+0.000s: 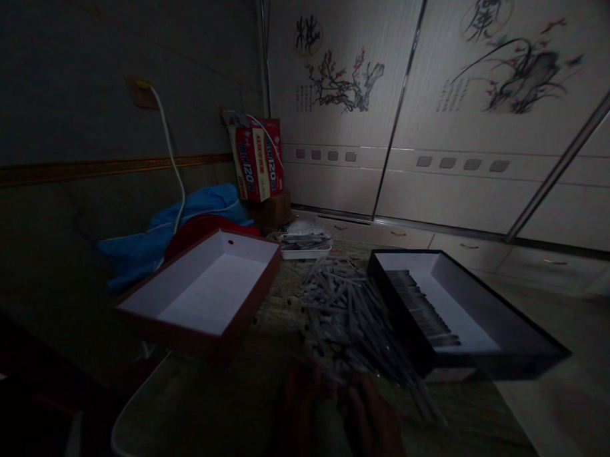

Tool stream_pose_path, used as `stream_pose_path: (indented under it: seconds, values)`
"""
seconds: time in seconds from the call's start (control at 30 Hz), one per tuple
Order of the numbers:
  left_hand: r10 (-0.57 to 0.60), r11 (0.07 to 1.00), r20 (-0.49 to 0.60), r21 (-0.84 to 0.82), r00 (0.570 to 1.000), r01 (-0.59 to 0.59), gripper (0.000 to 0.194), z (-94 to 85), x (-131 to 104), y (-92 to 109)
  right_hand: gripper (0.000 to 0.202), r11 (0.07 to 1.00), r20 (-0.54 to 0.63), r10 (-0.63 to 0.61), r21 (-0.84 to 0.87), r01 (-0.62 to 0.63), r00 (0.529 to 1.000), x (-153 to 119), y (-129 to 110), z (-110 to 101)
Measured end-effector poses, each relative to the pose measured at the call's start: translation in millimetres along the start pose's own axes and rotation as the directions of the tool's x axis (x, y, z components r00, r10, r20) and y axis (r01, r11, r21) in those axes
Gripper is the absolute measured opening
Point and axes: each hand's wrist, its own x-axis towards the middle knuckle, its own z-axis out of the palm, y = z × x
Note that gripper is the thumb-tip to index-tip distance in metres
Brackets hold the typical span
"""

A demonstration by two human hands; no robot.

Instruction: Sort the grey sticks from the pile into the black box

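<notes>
In dim light, my left hand (299, 394) and my right hand (369, 413) are close together at the table's near side, fingers closed. A slim pen (330, 374) runs between their fingertips, gripped from both sides; its details are too dark to make out. Just beyond my hands lies a loose heap of pale, translucent pens or pen barrels (345, 300). To the right, a black-sided box (488, 305) with a white inside holds a row of dark-tipped pens (425, 311) along its left side.
A red-brown box (211, 285) with a white inside stands on the left. Behind the heap is a white tray (306, 253) with more thin pieces. Blue cloth (199, 209), red cartons (257, 160) and a white cable (172, 146) are by the wall; sliding doors (343, 174) stand behind.
</notes>
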Motion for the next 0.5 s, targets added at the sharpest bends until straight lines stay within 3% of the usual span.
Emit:
stream_pose_path:
  seconds: [0.2,0.37,0.5]
  values:
    - [0.035,0.999,0.035,0.018,0.999,-0.035,0.030,0.5,0,2,0.045,1.000,0.036,-0.010,-0.009,0.011,0.999,2,-8,-2]
    - [0.015,1.000,-0.006,-0.027,1.000,-0.015,0.032,-0.3,1,-2,0.043,1.000,-0.001,0.004,0.004,-0.004,1.000,2,-23,-3]
    - [0.027,1.000,0.061,-0.003,0.998,-0.027,0.029,0.2,-1,3,0.045,0.999,-0.023,-0.035,0.003,0.035,0.999,-4,-18,-7]
